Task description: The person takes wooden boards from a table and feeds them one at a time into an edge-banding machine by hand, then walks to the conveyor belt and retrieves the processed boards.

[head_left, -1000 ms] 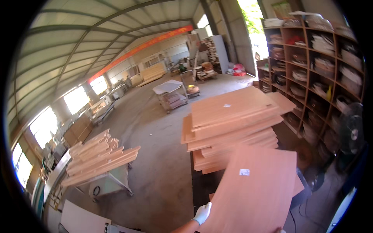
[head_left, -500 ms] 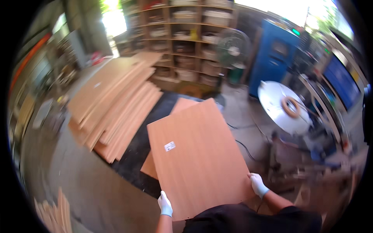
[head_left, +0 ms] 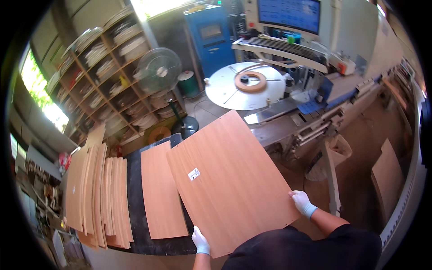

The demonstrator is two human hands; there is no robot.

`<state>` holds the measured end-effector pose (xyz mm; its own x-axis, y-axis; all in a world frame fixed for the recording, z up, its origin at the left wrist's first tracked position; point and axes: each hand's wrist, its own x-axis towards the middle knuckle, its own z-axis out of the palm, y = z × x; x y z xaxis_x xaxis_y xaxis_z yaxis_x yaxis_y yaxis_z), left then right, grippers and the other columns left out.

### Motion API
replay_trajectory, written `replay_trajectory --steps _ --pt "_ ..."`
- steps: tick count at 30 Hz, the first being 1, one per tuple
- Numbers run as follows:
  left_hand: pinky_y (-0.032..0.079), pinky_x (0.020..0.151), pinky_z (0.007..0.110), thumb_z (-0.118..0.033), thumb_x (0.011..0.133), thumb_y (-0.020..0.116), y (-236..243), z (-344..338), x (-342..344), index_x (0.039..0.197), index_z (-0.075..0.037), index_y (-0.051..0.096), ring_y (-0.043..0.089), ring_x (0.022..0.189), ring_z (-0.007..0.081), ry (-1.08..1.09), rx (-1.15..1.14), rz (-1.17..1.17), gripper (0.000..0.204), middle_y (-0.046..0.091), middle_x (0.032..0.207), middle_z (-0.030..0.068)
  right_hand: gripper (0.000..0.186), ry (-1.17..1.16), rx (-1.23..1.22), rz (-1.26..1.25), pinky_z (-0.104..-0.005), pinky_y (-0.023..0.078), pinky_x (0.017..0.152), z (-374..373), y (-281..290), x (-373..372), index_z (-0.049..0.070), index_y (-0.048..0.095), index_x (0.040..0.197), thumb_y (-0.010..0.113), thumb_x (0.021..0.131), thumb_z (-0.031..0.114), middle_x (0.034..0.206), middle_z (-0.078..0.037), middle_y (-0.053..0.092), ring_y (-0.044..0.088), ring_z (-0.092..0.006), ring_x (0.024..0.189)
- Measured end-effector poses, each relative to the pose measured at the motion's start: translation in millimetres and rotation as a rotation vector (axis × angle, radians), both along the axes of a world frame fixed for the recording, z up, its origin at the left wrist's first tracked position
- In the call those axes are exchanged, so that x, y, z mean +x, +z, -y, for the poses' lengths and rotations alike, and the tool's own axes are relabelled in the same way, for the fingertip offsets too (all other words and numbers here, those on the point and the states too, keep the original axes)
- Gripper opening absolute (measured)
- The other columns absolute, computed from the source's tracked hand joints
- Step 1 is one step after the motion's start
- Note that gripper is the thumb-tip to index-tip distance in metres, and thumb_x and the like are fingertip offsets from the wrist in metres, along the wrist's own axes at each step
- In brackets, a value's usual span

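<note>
A large wood-grain panel (head_left: 234,184) with a small white label (head_left: 194,174) spans the space between my two gloved hands. My left hand (head_left: 200,242) is closed on its near left edge, the thumb on top. At the near right corner my right hand (head_left: 301,202) grips the same panel, its fingers partly hidden underneath. Left of it, a narrower wood panel (head_left: 163,193) lies flat on a black-topped table (head_left: 135,180). The held panel's far left corner overlaps that one in view; whether they touch I cannot tell.
Stacked panels (head_left: 96,198) lean over one another on the table's left. Ahead stand a fan (head_left: 159,72), a cubbyhole shelf (head_left: 108,67) and a blue cabinet (head_left: 210,40). A round white turntable with a tape roll (head_left: 250,82) adjoins a machine with a screen (head_left: 289,15) and rail.
My view has swung right, bringing the machine and turntable toward the middle. The panel has stayed in both hands and swung with me, away from the stack.
</note>
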<state>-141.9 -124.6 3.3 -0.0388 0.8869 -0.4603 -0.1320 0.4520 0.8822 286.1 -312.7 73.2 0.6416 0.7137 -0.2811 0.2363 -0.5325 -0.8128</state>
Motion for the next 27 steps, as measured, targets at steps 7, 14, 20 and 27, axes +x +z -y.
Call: replay_trajectory --steps 7,14,20,27 --pt "0.053 0.08 0.033 -0.042 0.105 0.038 29.8 23.8 76.7 0.105 0.005 0.061 0.064 0.088 0.0192 -0.173 0.018 -0.073 0.053 0.067 0.1 0.0108 0.046 -0.068 -0.033 0.069 -0.0445 0.046 0.07 85.4 4.5 50.1 -0.001 0.067 0.085 0.05 0.094 0.041 0.082 -0.023 0.065 0.062 -0.0402 0.081" --pt "0.053 0.085 0.036 -0.04 0.105 0.036 40.5 58.1 152.9 0.115 0.005 0.058 0.064 0.095 0.024 -0.226 0.026 -0.016 0.051 0.066 0.108 0.013 0.048 -0.084 -0.083 0.013 -0.0425 0.049 0.078 118.4 -14.0 117.2 -0.001 0.068 0.092 0.049 0.094 0.042 0.088 -0.023 0.067 0.064 -0.0376 0.087" --pt "0.051 0.093 0.039 -0.04 0.106 0.032 32.4 51.9 184.9 0.127 0.004 0.052 0.062 0.107 0.0278 -0.314 -0.027 0.134 0.053 0.06 0.123 0.015 0.032 -0.238 0.281 -0.046 -0.0356 0.051 0.081 172.9 -68.6 156.2 -0.003 0.066 0.107 0.052 0.094 0.023 0.09 -0.013 0.071 0.066 -0.0228 0.089" --pt "0.044 0.104 0.044 -0.048 0.105 0.028 16.5 46.9 217.8 0.137 0.002 0.044 0.052 0.122 0.0326 -0.45 -0.276 0.155 0.062 0.052 0.137 0.0158 0.044 -0.854 0.953 -1.101 -0.0455 0.039 0.107 154.3 -88.5 89.8 0.008 0.052 0.13 0.049 0.098 0.038 0.131 -0.012 0.057 0.052 -0.0297 0.123"
